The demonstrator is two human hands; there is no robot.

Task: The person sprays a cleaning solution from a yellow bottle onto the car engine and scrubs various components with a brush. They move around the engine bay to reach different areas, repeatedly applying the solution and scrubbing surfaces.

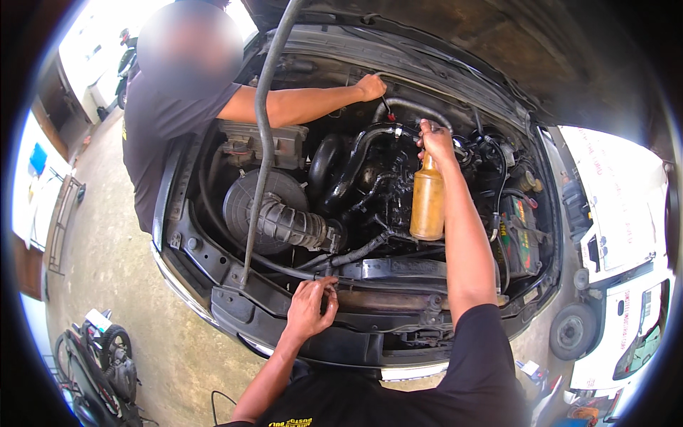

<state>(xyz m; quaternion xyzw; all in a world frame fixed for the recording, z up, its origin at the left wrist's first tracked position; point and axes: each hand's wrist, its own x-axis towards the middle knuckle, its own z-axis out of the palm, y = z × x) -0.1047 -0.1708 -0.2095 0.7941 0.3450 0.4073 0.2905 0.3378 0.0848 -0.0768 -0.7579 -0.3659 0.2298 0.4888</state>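
Note:
My right hand (437, 144) is closed round the neck of a spray bottle (427, 206) of yellow-brown liquid, hiding its top. The bottle hangs base toward me over the wet, shiny black engine (380, 181). At the front edge of the engine bay, my left hand (311, 306) has its fingers bent by the radiator (398, 269). Thumb and forefinger meet at a small dark part I cannot make out. Across the bay, a co-worker's hand (371, 87) grips a thin dark tool (386, 105) near the back of the engine.
The prop rod (264, 135) slants up to the raised hood (512, 50). Left of the engine sit a round air cleaner (245, 206) and its ribbed duct; a battery (518, 235) is at the right. A motorcycle (99, 363) and a white vehicle (619, 306) stand nearby.

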